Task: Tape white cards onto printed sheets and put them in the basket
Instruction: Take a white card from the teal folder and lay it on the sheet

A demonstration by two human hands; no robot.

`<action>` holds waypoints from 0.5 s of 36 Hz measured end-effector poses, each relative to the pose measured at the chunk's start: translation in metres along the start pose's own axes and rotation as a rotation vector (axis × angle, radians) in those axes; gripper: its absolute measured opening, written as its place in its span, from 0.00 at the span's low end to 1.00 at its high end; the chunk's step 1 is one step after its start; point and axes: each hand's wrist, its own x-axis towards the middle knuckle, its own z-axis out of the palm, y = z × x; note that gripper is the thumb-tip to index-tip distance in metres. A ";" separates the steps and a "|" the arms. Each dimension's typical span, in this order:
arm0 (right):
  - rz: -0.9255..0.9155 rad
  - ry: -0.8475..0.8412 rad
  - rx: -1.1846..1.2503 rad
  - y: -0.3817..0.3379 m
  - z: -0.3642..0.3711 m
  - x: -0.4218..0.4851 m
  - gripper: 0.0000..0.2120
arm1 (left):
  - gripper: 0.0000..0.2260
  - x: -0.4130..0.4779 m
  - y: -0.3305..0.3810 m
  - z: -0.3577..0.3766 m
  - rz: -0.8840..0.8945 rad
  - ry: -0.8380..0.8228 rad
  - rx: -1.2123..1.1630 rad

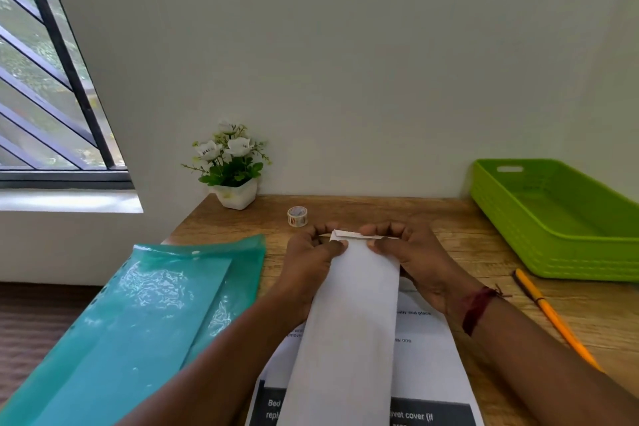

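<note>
Left hand and right hand pinch far end of long smooth white card over printed sheet at wooden tabletop's near edge.

On the table, the card runs lengthwise over the printed sheet at the near middle. Its far end is pinched between the left hand and the right hand, with the tape roll just behind them and the potted plant further back by the wall. The plastic folder lies to the left, overhanging the table's left edge below the window, while the basket sits at the far right with the pencil in front of it.
</note>
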 end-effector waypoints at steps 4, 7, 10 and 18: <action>0.020 0.031 0.073 -0.002 0.002 -0.003 0.06 | 0.10 -0.002 -0.001 0.002 0.015 0.027 -0.018; -0.017 0.081 0.058 -0.002 0.005 -0.005 0.06 | 0.05 -0.005 -0.001 0.003 -0.005 0.031 -0.063; -0.074 0.116 -0.017 -0.001 0.009 -0.005 0.04 | 0.08 -0.007 0.000 0.004 -0.018 0.025 -0.085; -0.084 0.161 -0.058 -0.003 0.018 -0.009 0.06 | 0.09 -0.006 0.000 0.000 -0.038 0.027 -0.026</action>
